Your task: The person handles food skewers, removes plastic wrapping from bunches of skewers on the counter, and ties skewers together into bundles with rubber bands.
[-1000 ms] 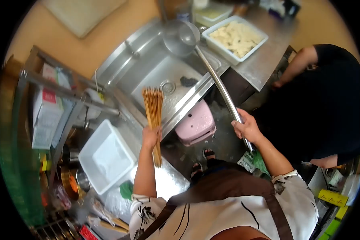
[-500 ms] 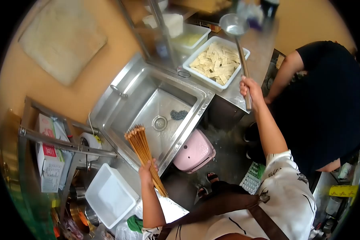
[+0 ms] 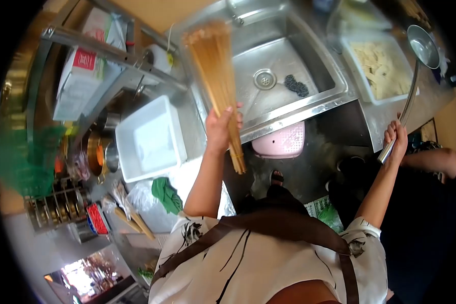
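Note:
My left hand [image 3: 222, 129] is closed round a thick bundle of wooden skewers [image 3: 215, 76], held upright by its lower part at the sink's left edge; the upper ends are blurred. In my right hand [image 3: 396, 139] is the handle of a long metal ladle [image 3: 423, 46], its bowl raised over the counter at the right. The steel sink [image 3: 309, 38] has a dark scouring pad [image 3: 296, 86] beside its drain. A white tray of pale flat strips [image 3: 382, 68] lies between the sink and the ladle.
An empty white tub [image 3: 151, 139] stands left of my left forearm, near a green cloth [image 3: 166, 196]. Below the sink's front edge is a pink stool [image 3: 281, 143]. A co-worker in dark clothes [image 3: 425, 228] is close at my right. A metal rack [image 3: 106, 50] holds boxes at upper left.
The view has turned, so the sink now lies further right. The ladle has swung out from above the sink to the far right. Both hands have kept their hold.

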A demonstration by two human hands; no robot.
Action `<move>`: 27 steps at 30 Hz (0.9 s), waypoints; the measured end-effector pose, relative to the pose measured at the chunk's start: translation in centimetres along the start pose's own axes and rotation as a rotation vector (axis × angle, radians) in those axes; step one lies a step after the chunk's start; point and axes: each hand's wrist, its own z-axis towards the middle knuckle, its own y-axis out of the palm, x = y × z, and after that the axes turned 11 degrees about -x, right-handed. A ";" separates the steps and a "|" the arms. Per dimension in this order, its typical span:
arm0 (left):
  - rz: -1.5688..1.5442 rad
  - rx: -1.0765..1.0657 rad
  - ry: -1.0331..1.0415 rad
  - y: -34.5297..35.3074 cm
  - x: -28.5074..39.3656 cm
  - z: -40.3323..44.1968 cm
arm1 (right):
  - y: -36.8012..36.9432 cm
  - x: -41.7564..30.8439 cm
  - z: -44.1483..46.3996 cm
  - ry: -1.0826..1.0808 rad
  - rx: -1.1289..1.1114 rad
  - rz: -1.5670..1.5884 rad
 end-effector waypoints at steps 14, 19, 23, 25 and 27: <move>-0.138 -0.017 -0.186 2.3 -8.8 -4.0 | 4.5 3.7 -5.6 0.246 0.005 -0.223; -0.166 0.016 -0.314 1.3 -11.9 -4.2 | 5.6 3.6 -5.7 0.205 0.003 -0.297; -0.196 0.025 -0.234 2.2 -10.5 -4.7 | 6.1 3.1 -5.8 0.209 -0.053 -0.348; -0.203 0.033 -0.292 1.2 -12.3 -5.0 | 6.3 2.9 -6.2 0.217 -0.048 -0.370; -0.203 0.036 -0.341 0.5 -12.8 -4.6 | 6.3 3.2 -6.3 0.246 -0.044 -0.377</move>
